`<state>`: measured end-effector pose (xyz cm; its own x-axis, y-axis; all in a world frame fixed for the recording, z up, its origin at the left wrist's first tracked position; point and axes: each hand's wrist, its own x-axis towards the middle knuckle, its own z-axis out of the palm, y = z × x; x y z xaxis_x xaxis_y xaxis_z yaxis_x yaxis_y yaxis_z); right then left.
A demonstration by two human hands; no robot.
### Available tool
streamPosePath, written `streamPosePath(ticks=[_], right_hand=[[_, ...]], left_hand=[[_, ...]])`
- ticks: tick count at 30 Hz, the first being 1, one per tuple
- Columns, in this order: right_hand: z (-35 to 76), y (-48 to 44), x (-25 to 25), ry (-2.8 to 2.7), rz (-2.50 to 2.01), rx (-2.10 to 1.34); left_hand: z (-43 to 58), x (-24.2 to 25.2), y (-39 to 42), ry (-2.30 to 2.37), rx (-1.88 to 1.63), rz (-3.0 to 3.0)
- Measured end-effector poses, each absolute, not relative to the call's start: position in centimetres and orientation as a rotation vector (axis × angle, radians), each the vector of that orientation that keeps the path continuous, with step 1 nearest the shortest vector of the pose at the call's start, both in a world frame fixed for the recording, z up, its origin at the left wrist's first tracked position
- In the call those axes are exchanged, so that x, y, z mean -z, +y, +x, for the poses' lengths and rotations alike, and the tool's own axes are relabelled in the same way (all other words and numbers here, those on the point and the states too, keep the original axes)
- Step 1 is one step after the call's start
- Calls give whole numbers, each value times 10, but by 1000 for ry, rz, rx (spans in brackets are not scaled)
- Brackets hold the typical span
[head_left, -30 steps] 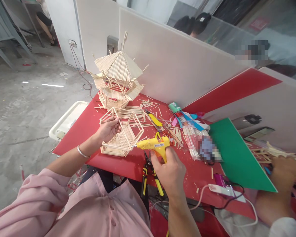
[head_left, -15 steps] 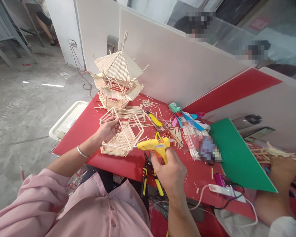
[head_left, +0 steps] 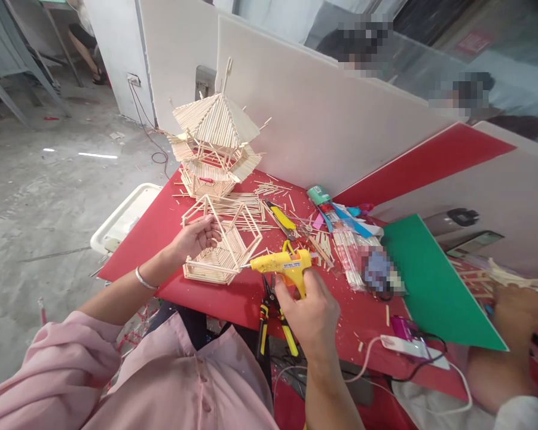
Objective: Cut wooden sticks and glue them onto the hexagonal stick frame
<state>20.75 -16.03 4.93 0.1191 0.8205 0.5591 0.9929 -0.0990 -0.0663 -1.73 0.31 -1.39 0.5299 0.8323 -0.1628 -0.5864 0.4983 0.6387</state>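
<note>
My left hand (head_left: pixel 193 237) grips the near-left edge of a hexagonal frame of thin wooden sticks (head_left: pixel 224 242) that lies on the red table (head_left: pixel 147 239). My right hand (head_left: pixel 311 313) is closed round the handle of a yellow glue gun (head_left: pixel 282 264). Its nozzle points left and touches the frame's right corner. Behind the frame stands a finished stick pagoda (head_left: pixel 215 149).
Yellow-handled pliers (head_left: pixel 271 319) lie by the table's front edge and yellow cutters (head_left: pixel 280 219) lie beyond the gun. Stick packets (head_left: pixel 347 248), a green sheet (head_left: pixel 430 286) and a charger with cable (head_left: pixel 415 346) sit to the right. Another person's arm (head_left: pixel 502 352) rests at far right. White partitions (head_left: pixel 323 119) back the table.
My left hand has shifted slightly lower on the frame's edge. The glue gun's nozzle has stayed at the frame's right corner.
</note>
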Motion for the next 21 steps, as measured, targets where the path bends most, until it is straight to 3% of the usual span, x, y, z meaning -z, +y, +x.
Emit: streamPosePath(ticks=[11,15,21], right_hand=[[219,-166,-47,-1546,-1999,288],[240,-179,-42,-1414,-2129,151],[288,-198,-14,-1219,-2429,-36]], left_hand=[[-71,35,-33,704,-996,788],[-91,36,-53,928,-1111,854],[-108,43,-83,1148,-1020,1183]])
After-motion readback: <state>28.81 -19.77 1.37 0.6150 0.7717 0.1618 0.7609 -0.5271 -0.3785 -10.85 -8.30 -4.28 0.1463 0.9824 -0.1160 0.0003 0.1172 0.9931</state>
